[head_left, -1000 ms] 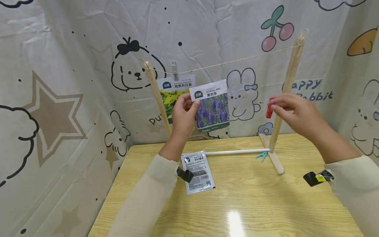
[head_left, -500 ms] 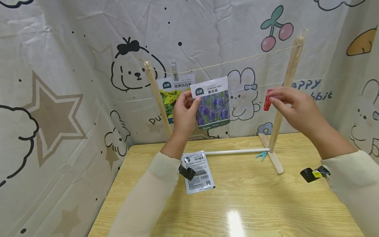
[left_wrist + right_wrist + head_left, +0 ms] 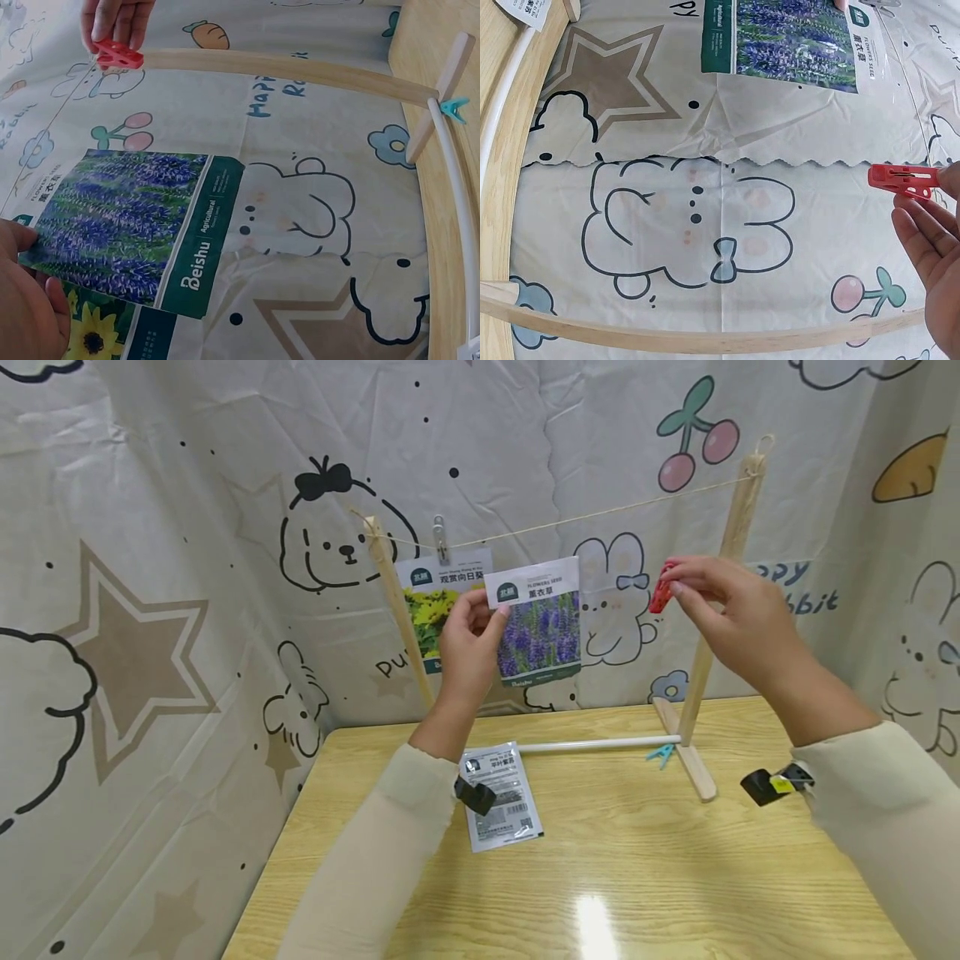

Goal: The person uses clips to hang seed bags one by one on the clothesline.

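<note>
My left hand [image 3: 471, 643] pinches a lavender seed packet [image 3: 542, 631] by its left edge, its purple-flower front facing me. The packet stands just under the string [image 3: 592, 516] and overlaps a sunflower seed packet [image 3: 427, 618], which hangs from the line by a clear clip [image 3: 440, 539]. At the right, my right hand [image 3: 738, 610] pinches a red clothespin [image 3: 661, 589] between thumb and fingers, in front of the right post and apart from the packet. In the right wrist view the red clothespin [image 3: 904, 178] points towards the left, thumb and fingers at its handle end.
Wooden posts [image 3: 738, 518] hold up the string at both ends. A white rod [image 3: 600, 744] joins their bases low on the table [image 3: 622, 852]. One blue clothespin [image 3: 662, 754] lies by the right foot. A silver packet [image 3: 504, 797] lies back-side up beneath my left wrist.
My right hand has risen and moved left with the red clothespin, which has tilted. The left hand and lavender packet have shifted only slightly.
</note>
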Demonstrator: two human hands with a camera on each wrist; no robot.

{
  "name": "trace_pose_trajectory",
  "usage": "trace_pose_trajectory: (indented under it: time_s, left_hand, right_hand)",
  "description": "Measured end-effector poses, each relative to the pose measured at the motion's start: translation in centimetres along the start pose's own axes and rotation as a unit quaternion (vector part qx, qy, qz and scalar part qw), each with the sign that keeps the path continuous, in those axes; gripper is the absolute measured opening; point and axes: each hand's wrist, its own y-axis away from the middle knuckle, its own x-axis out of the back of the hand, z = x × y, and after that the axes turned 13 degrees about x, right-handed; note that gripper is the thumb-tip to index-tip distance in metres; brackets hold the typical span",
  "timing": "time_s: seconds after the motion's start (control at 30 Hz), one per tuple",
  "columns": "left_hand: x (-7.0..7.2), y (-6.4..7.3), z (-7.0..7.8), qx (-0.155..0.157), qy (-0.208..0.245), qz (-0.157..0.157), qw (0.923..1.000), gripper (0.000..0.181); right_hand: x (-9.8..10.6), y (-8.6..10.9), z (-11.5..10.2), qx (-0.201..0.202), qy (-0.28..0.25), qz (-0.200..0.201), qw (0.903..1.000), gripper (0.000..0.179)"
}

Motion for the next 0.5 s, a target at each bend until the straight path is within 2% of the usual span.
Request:
trace_pose_trajectory:
  time_s: [0.5]
  left_hand:
    - [-0.2, -0.3, 0.0, -0.014, 0.002, -0.004, 0.9999, 0.027]
  right_hand:
    - [-0.6, -2.5, -1.1, 0.063, 0.021, 0.015, 0.9976, 0.024]
